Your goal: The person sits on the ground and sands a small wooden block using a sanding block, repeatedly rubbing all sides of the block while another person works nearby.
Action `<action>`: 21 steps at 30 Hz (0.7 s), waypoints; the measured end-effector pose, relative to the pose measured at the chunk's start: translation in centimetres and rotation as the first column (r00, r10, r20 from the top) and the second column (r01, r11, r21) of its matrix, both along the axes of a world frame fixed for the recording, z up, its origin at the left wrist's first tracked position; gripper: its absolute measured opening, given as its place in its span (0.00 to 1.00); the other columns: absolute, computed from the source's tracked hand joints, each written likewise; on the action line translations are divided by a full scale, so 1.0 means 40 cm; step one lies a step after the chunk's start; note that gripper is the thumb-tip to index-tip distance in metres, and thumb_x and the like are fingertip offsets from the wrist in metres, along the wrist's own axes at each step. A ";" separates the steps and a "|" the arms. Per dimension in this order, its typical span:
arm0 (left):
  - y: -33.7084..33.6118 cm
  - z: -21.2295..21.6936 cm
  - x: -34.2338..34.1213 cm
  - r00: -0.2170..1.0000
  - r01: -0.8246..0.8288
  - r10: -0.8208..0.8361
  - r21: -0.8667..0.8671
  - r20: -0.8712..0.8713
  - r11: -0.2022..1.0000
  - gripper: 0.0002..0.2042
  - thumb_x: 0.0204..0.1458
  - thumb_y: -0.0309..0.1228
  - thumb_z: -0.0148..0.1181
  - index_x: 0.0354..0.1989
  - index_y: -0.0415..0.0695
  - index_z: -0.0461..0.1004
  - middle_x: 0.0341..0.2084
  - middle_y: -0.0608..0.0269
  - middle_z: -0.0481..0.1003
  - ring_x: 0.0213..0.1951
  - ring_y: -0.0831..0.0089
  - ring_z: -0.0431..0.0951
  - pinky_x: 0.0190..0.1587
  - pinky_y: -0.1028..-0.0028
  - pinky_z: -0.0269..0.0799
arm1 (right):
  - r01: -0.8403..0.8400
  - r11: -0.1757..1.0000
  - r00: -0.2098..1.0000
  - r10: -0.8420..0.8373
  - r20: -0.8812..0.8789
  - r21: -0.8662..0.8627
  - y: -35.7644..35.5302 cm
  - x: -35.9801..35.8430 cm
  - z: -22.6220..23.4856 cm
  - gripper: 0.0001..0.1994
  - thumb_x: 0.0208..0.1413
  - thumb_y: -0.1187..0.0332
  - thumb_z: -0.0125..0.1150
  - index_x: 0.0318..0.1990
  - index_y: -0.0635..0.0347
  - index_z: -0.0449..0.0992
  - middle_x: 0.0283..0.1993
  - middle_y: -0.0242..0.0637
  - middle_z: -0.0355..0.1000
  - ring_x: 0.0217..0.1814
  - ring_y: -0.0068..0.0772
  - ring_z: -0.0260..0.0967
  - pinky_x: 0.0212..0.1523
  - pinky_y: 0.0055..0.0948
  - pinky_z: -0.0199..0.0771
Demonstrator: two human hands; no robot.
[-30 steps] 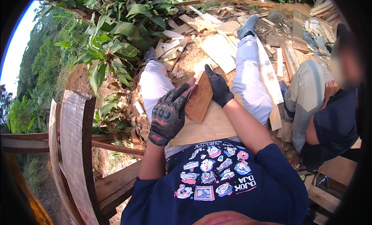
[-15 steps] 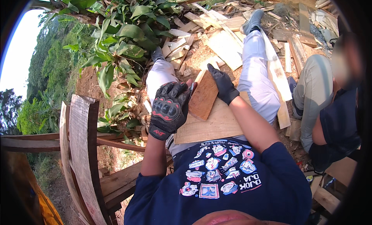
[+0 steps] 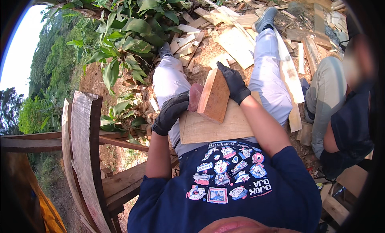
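Observation:
In my gloved right hand (image 3: 235, 83) is a thick reddish-brown wooden block (image 3: 218, 98), gripped along its right side and tilted over my lap. My left hand (image 3: 171, 113), also in a black glove, is closed on a reddish sheet that looks like sandpaper (image 3: 195, 97). That sheet is right beside the block's left edge; whether the two touch, I cannot tell. Beneath them a flat pale wooden board (image 3: 236, 122) lies across my thighs. The fingertips of the left hand are partly hidden behind the sheet.
Another person (image 3: 331, 88) sits close on my right. Wood offcuts (image 3: 236, 44) and sawdust cover the ground ahead. Upright curved planks (image 3: 86, 144) and a rail (image 3: 32, 146) stand at my left, with a leafy plant (image 3: 136, 32) at the front left.
My left hand has turned over and moved down and left off the block, baring the reddish sheet. The block is tilted more upright, showing its pale left edge.

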State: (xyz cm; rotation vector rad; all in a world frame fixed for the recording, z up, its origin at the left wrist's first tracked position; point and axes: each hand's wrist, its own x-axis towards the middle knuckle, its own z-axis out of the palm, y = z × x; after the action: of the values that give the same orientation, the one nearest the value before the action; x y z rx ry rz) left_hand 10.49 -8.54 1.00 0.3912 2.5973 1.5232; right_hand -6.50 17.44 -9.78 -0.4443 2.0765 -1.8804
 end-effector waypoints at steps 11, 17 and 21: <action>0.137 0.103 -0.006 0.914 -0.304 0.247 0.139 0.321 0.943 0.25 0.67 0.43 0.63 0.66 0.38 0.76 0.61 0.53 0.78 0.66 0.62 0.74 0.71 0.61 0.65 | -0.052 0.959 0.957 0.128 -0.259 0.279 0.016 -0.004 -0.006 0.28 0.72 0.75 0.47 0.78 0.58 0.64 0.70 0.55 0.73 0.72 0.50 0.73 0.73 0.38 0.70; 0.097 0.059 -0.004 0.877 -0.459 0.404 -0.200 -0.260 0.866 0.16 0.67 0.40 0.62 0.50 0.40 0.85 0.46 0.55 0.84 0.47 0.66 0.82 0.55 0.66 0.75 | 0.031 0.994 1.000 -0.030 0.005 -0.107 -0.008 0.021 0.010 0.25 0.76 0.53 0.55 0.66 0.65 0.79 0.61 0.47 0.81 0.60 0.33 0.77 0.62 0.33 0.74; 0.121 0.098 -0.008 0.795 -0.606 0.607 -0.038 0.011 0.795 0.14 0.69 0.37 0.60 0.47 0.39 0.84 0.32 0.58 0.83 0.37 0.68 0.81 0.44 0.63 0.76 | 0.069 0.983 0.939 -0.005 0.343 -0.173 -0.014 -0.001 0.015 0.24 0.76 0.54 0.55 0.66 0.65 0.79 0.61 0.45 0.81 0.59 0.31 0.77 0.62 0.32 0.74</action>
State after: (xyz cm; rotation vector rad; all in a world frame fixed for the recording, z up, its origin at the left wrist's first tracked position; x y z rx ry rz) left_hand 10.19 -3.69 4.93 -0.5305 2.8785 1.6070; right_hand -6.54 16.90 -9.17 -0.1051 1.7067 -2.0127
